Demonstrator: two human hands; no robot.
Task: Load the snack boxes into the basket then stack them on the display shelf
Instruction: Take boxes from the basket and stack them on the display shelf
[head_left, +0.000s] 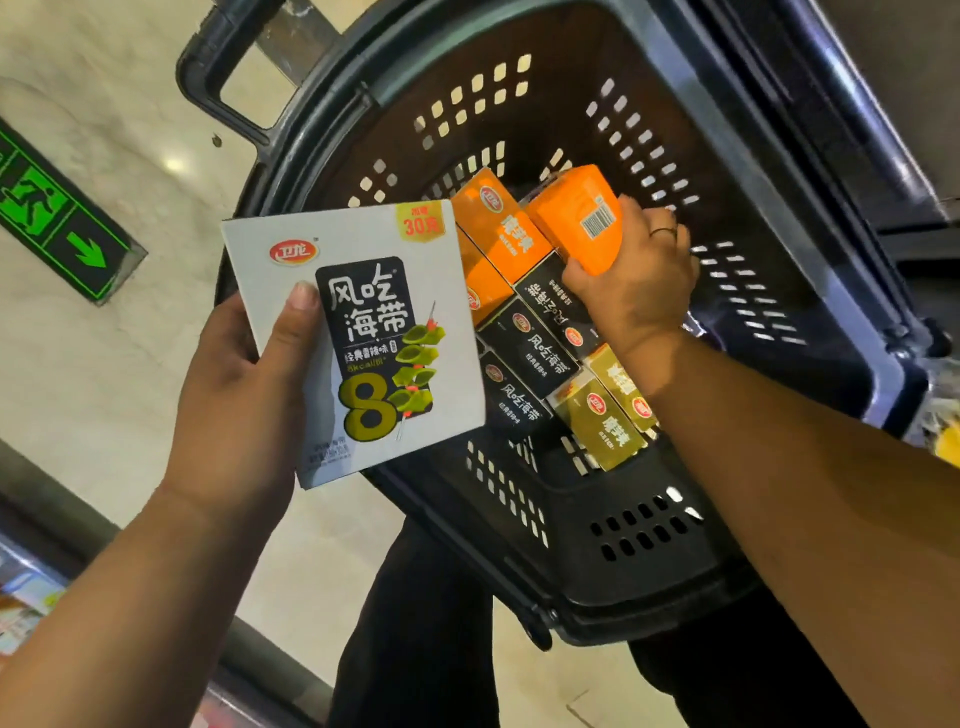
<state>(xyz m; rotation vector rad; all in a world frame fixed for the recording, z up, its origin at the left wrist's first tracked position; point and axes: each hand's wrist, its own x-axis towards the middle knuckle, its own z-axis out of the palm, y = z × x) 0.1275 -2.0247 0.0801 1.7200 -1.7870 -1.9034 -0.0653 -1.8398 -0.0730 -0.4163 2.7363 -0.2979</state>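
My left hand (234, 395) clamps the white box (358, 338) by its lower corner, thumb across the face, above the basket (623, 571) rim. My right hand (634, 280), arm reaching down inside, wraps the end of an orange box (576, 218). I'd judge both light, stiff card, easily dented; edges grip best. Black boxes (540, 353) lie packed below.

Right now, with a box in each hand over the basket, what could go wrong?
1. The right hand grips the orange box by one end, tilted over the packed black boxes; a slip could knock that row askew.
2. The left hand holds the white kelp box near one corner, thumb on its face, partly outside the basket rim; it might pivot loose and fall to the floor.
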